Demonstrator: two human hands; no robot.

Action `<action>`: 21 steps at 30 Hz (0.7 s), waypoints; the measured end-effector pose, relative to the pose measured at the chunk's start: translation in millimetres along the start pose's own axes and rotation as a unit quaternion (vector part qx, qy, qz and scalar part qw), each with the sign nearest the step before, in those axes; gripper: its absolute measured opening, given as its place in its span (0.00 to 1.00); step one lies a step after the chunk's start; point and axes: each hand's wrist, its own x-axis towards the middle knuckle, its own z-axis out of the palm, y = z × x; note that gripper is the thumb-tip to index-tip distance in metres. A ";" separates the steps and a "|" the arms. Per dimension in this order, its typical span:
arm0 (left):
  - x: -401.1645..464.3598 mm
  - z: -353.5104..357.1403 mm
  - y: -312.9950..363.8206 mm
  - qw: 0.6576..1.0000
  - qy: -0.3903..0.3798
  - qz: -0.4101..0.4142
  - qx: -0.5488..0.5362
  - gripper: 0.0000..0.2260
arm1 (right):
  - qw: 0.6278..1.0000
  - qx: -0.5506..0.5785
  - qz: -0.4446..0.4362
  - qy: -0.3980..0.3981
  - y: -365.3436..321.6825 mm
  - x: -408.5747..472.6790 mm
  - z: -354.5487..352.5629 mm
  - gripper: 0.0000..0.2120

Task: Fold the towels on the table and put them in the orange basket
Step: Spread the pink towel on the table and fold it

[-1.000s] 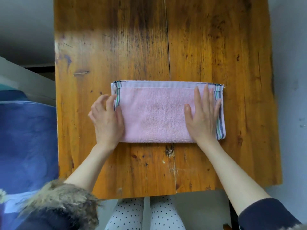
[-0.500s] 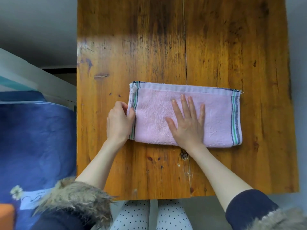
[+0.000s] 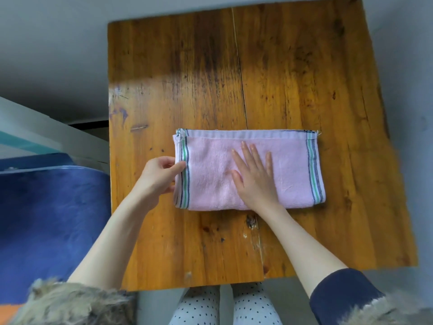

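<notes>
A pink towel (image 3: 290, 170) with green and dark stripes at both short ends lies folded into a long strip on the wooden table (image 3: 269, 73). My left hand (image 3: 158, 177) pinches the towel's left striped end between thumb and fingers. My right hand (image 3: 256, 174) lies flat with straight fingers on the middle of the towel, pressing it down. A small orange patch (image 3: 9, 311) shows at the bottom left corner; I cannot tell whether it is the basket.
A blue cushioned surface (image 3: 46, 221) lies left of the table, with a white and teal ledge (image 3: 35, 134) behind it. Grey floor surrounds the table. My knees in dotted trousers (image 3: 225, 306) are under the near edge.
My right hand slid from the towel's right end to its middle. My left hand went from resting flat at the left end to pinching that end.
</notes>
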 end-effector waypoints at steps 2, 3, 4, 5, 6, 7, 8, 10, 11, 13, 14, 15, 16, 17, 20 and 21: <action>-10.8 9.7 12.2 0.999 0.025 0.038 0.013 0.05 | 0.989 0.144 0.019 0.022 4.4 -7.9 -17.8 0.23; -17.0 16.6 19.8 0.997 0.035 0.061 0.017 0.04 | 0.978 0.202 0.041 0.037 9.0 -15.2 -27.3 0.21; -22.1 24.7 27.4 0.996 0.041 0.083 0.020 0.03 | 0.969 0.234 0.059 0.052 15.3 -23.5 -36.8 0.20; -27.6 34.3 36.1 0.994 0.043 0.100 0.018 0.03 | 0.965 0.243 0.067 0.069 23.1 -32.2 -44.8 0.18; -32.2 45.2 44.5 0.992 0.041 0.115 0.014 0.03 | 0.963 0.245 0.072 0.085 32.5 -40.5 -51.6 0.16; -36.2 57.3 52.1 0.991 0.037 0.127 0.012 0.03 | 0.960 0.250 0.082 0.096 42.7 -48.1 -56.8 0.15; -39.4 70.8 58.7 0.990 0.032 0.139 0.016 0.03 | 0.954 0.263 0.099 0.102 53.7 -54.6 -61.0 0.14; -43.3 100.5 69.4 0.987 0.023 0.158 0.037 0.03 | 0.935 0.305 0.146 0.105 74.6 -65.6 -68.5 0.14; -43.5 115.9 73.3 0.985 0.018 0.162 0.049 0.04 | 0.924 0.327 0.168 0.102 84.1 -69.9 -70.4 0.14; -42.0 147.2 78.1 0.984 0.008 0.161 0.074 0.03 | 0.912 0.351 0.192 0.087 100.4 -77.0 -71.8 0.14; -39.5 162.1 79.2 0.983 0.003 0.160 0.088 0.03 | 0.914 0.349 0.192 0.077 107.4 -79.0 -71.3 0.14; -36.8 176.0 80.1 0.982 -0.001 0.160 0.100 0.03 | 0.919 0.341 0.187 0.066 113.5 -80.3 -70.5 0.14; -33.0 188.1 80.1 0.981 -0.004 0.157 0.110 0.03 | 0.923 0.335 0.182 0.057 118.5 -80.5 -69.9 0.13; -29.7 197.7 80.6 0.981 -0.006 0.153 0.117 0.03 | 0.923 0.338 0.179 0.050 122.5 -80.1 -69.3 0.13; -21.9 217.5 82.4 0.978 0.003 0.158 0.136 0.05 | 0.900 0.391 0.189 0.038 130.3 -78.2 -64.9 0.12; -21.4 222.5 82.8 0.976 0.007 0.165 0.139 0.06 | 0.885 0.419 0.199 0.036 132.7 -77.5 -63.4 0.12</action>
